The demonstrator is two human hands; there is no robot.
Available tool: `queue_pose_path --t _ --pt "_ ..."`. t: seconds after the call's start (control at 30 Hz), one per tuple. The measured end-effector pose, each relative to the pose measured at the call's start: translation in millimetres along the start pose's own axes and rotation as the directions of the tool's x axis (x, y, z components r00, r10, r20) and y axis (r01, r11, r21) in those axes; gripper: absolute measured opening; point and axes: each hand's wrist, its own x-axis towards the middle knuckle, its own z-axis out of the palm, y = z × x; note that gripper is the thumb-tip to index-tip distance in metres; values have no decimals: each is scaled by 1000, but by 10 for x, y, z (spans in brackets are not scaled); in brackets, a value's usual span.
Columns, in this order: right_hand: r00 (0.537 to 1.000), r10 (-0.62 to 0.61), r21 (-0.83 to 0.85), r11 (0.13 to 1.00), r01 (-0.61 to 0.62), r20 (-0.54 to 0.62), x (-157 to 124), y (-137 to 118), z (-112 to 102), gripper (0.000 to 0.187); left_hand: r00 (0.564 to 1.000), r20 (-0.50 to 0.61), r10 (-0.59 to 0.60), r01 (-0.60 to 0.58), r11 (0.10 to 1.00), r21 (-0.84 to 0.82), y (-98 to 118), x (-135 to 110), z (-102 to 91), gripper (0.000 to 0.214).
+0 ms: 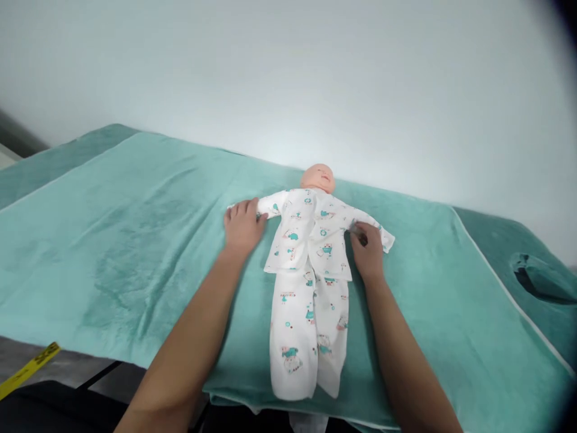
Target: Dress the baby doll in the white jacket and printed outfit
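A baby doll [318, 178] lies on its back on a teal towel [135, 240], head toward the wall. It wears a white printed top [311, 234] and white printed trousers [306, 337]. My left hand [242, 224] rests on the end of the doll's outstretched sleeve at the left, fingers curled over the cuff. My right hand [367, 249] pinches the other sleeve near its cuff at the right. Both doll arms are spread sideways.
The towel covers a padded teal table with a face hole [541, 279] at the right end. A pale wall rises behind. A yellow tape strip [27, 370] lies on the dark floor at lower left, below the table's front edge.
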Motion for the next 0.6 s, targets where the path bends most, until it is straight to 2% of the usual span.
queue_pose_path --t 0.07,0.13,0.2,0.27,0.4,0.5,0.6 --pt "999 2 -217 976 -13 -51 -5 322 -169 40 1000 -1 -24 24 998 57 -224 -72 6 48" --pt "994 51 -349 934 -82 -99 -8 530 -377 43 999 -30 -32 35 995 92 -396 -134 -14 45" --pt "976 175 -381 900 -212 -130 -9 592 -558 49 993 -71 -91 99 988 114 -480 -171 -49 40" --pt "947 295 -373 870 -321 -127 -8 547 -662 55 981 -105 -162 174 978 117 -483 -184 -83 36" --pt "918 392 -350 853 -386 -58 39 500 -645 50 971 -131 -199 206 978 43 -446 -165 -92 31" --pt "941 335 -323 887 -330 -41 179 694 -570 46 958 -171 -231 220 972 -80 -530 -129 -22 28" --pt "954 281 -278 913 -299 -104 397 912 -516 44 928 -222 -298 269 951 -154 -652 -77 68 27"
